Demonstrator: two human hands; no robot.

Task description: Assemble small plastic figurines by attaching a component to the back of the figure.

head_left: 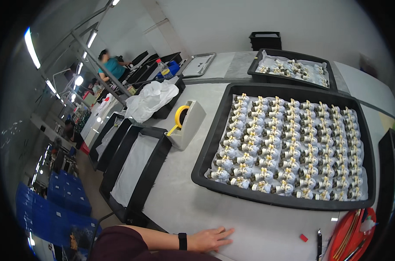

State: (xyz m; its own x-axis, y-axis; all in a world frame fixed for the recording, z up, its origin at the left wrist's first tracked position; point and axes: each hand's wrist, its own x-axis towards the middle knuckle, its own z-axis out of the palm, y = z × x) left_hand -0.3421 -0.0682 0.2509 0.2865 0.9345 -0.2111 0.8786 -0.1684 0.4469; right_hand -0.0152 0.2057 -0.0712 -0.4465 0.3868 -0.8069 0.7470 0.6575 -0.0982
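My left hand (208,239) lies flat on the pale worktable (175,198), with its fingers spread and nothing in them. A black band (182,241) circles the wrist, below a dark maroon sleeve (121,243). Beyond the fingers stands a large black tray (267,201), lined with white sheeting. Rows of small white and dark figurines (285,188) with yellow parts fill it. To the right of my hand are a small red block (303,238), a black slim tool (319,243) and a red dish (336,235) holding brushes (349,235). My right hand is out of sight.
A tape dispenser (193,126) with yellow tape stands left of the large tray. Lined black bins (107,185) sit along the table's left side, one under crumpled white sheeting (151,99). Another tray of figurines (252,69) is at the back. A person (112,67) stands far left.
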